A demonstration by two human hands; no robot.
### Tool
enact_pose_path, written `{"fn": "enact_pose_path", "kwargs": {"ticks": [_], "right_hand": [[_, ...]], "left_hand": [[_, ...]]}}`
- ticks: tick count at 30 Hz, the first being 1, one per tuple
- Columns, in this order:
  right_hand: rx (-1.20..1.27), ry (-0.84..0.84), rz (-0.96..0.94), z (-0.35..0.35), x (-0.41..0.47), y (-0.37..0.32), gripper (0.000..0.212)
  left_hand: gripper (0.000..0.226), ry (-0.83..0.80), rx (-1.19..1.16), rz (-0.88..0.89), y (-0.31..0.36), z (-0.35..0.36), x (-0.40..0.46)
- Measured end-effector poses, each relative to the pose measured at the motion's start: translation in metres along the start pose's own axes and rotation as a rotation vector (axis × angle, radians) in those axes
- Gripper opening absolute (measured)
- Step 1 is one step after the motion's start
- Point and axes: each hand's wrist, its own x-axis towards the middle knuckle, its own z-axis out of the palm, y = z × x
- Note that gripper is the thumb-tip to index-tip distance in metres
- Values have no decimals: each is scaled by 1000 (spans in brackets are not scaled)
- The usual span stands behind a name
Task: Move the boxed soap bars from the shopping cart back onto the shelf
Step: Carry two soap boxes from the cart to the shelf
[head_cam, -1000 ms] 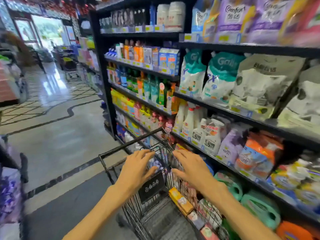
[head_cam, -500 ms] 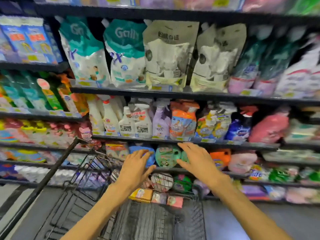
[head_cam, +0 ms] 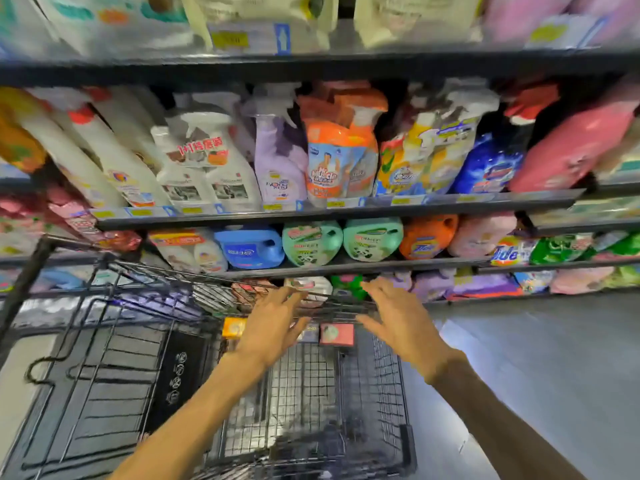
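We face a dark metal shelf that spans the upper half of the frame. Its rows hold spray bottles, refill pouches and detergent jugs; yellow price tags line the shelf edges. The grey floor fills the lower right of the frame.

The wire shopping cart occupies the lower left and centre. We see the soap boxes in a row at the cart's far end, near centre frame: one orange, one pink, and one between them partly hidden.

Our left hand hovers above the cart, fingers spread and holding nothing. Our right hand likewise hovers with fingers spread, holding nothing. Motion blur softens label details.
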Motion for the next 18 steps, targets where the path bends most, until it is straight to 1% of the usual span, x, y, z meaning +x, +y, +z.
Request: {"fn": "enact_pose_path", "kwargs": {"ticks": [4,6,8,10,13,18], "right_hand": [[15,-101,44,84,5,13,55],[21,-135,72,130,9,20,52],[21,-222,115,166,16,24,50],[-4,-294,135,202,23,30,53],[-29,-276,160,250,29,41,55],[-63,-253,237,316,35,57,58]], "left_hand": [[38,-111,-18,-44,-34,72,3],[39,-200,4,-56,-54,114,8],[41,-263,14,-29,-72,155,18],[46,-307,25,-32,-86,197,29],[62,-339,78,-53,-98,253,45],[61,-364,154,-48,-111,325,64]]}}
